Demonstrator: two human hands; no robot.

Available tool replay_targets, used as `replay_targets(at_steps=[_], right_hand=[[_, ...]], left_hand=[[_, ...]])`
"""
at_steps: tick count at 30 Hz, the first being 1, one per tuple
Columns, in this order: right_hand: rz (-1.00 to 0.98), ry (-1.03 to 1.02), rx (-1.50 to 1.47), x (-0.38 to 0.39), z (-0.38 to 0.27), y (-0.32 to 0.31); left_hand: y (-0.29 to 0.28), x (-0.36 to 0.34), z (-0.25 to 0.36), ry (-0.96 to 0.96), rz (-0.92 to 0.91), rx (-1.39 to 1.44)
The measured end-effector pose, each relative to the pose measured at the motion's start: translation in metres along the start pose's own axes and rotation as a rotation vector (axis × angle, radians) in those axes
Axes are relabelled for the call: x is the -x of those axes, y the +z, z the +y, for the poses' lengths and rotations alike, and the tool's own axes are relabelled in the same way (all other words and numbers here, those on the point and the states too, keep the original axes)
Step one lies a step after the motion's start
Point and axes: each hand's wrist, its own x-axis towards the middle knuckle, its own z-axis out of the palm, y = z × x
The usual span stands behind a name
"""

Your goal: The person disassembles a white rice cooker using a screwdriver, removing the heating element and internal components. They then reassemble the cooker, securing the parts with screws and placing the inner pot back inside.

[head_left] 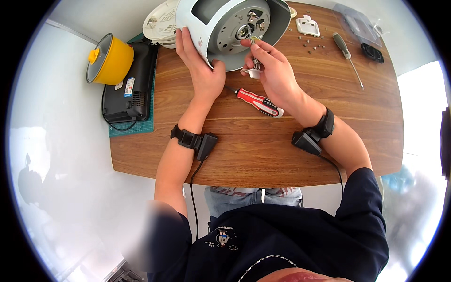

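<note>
The pale blue-white appliance housing [199, 34], which looks like a rice cooker body, lies tipped on the table at the far side. Its open end faces me, and inside is a round grey metal plate [225, 36] with holes and a central opening. My left hand [203, 75] grips the housing's left rim, fingers along the outer wall and thumb at the edge. Between the fingertips of my right hand [278, 77] is a small metal part with a white piece [254, 74], held in front of the plate's centre. Fingers partly hide this part.
A red-and-black screwdriver [258, 102] lies below the housing. Rightward are loose screws [308, 45], a white plastic piece [307, 25], a grey-handled screwdriver [346, 54] and a black part [372, 53]. On the left, a yellow pot [115, 61] rests on a black appliance [141, 70]; white covers [159, 23] stand behind.
</note>
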Motion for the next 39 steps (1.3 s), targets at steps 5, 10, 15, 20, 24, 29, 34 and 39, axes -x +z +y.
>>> replay_targets(at_steps=[5, 10, 15, 20, 24, 29, 34, 39], right_hand=[[-0.018, -0.005, -0.036, -0.001, 0.001, -0.002], [-0.025, -0.010, -0.043, -0.002, -0.004, -0.002], [-0.045, -0.009, -0.057, -0.005, -0.007, -0.002], [-0.046, 0.001, -0.062, -0.005, -0.008, -0.002], [-0.047, 0.015, -0.084, -0.006, -0.010, 0.002], [-0.051, 0.029, -0.082, -0.017, -0.008, 0.000], [-0.067, 0.055, -0.057, -0.025, -0.006, -0.007], [-0.097, 0.059, -0.009, -0.030, -0.008, -0.011]], left_hand=[[0.000, 0.000, -0.001, 0.007, 0.002, 0.000], [0.000, 0.000, 0.001, -0.004, 0.004, 0.016], [0.000, -0.001, 0.001, -0.007, 0.004, 0.026], [0.000, -0.001, 0.000, 0.006, -0.003, 0.015], [-0.001, 0.000, 0.000, -0.002, -0.012, 0.020], [0.000, 0.000, 0.001, 0.006, -0.018, 0.008], [0.001, 0.000, 0.002, 0.020, -0.038, 0.032], [-0.001, -0.001, 0.003, 0.041, -0.051, 0.030]])
